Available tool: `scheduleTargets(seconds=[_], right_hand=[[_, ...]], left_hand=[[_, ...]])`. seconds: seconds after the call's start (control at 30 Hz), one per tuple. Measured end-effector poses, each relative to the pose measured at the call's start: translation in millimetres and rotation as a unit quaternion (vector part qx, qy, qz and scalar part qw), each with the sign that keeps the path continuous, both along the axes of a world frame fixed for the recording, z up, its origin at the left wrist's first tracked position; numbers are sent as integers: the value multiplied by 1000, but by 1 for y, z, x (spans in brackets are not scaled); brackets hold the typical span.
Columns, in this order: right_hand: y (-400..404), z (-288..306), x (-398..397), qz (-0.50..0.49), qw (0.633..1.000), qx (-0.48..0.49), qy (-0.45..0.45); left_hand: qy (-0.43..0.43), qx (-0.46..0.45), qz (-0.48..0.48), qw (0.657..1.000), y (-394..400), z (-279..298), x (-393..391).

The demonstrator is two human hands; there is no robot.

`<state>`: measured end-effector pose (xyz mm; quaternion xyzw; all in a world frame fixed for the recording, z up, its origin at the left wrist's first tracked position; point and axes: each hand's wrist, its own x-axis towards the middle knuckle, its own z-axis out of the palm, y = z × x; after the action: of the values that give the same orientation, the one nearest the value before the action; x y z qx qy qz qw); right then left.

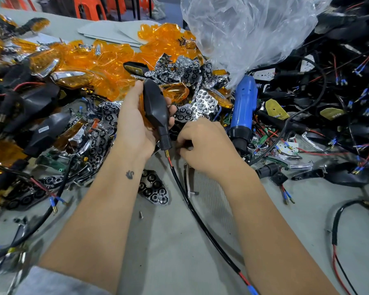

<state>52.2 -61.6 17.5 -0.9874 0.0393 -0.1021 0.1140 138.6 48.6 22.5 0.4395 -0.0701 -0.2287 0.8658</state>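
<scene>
Curled round a black turn-signal housing (156, 107), the left grip (134, 126) holds it stem-down above the grey worktop (168, 252), and its black cable (200, 220) trails toward the camera. Orange lenses (107, 60) heap at left, with orange stools (90, 7) beyond them cut off by the top edge. 1 loose screw (140, 215) lies between the forearms. The right grip (202, 145) curls knuckles-up beside the stem; whether it holds anything is hidden. 1 blue electric screwdriver (243, 107) lies just below a clear plastic bag (243, 28). Wired black housings (339, 92) at far right are too tangled to count.
</scene>
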Motion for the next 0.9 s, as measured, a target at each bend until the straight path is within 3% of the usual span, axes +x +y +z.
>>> scheduleTargets(seconds=[0.53, 0.9], right_hand=[[-7, -2, 1, -1, 1000, -22, -5], [-10, 1, -2, 12, 1000, 25, 2]], left_hand=[[2, 3, -2, 1000, 1, 1, 0], [-1, 5, -4, 1000, 0, 0, 0]])
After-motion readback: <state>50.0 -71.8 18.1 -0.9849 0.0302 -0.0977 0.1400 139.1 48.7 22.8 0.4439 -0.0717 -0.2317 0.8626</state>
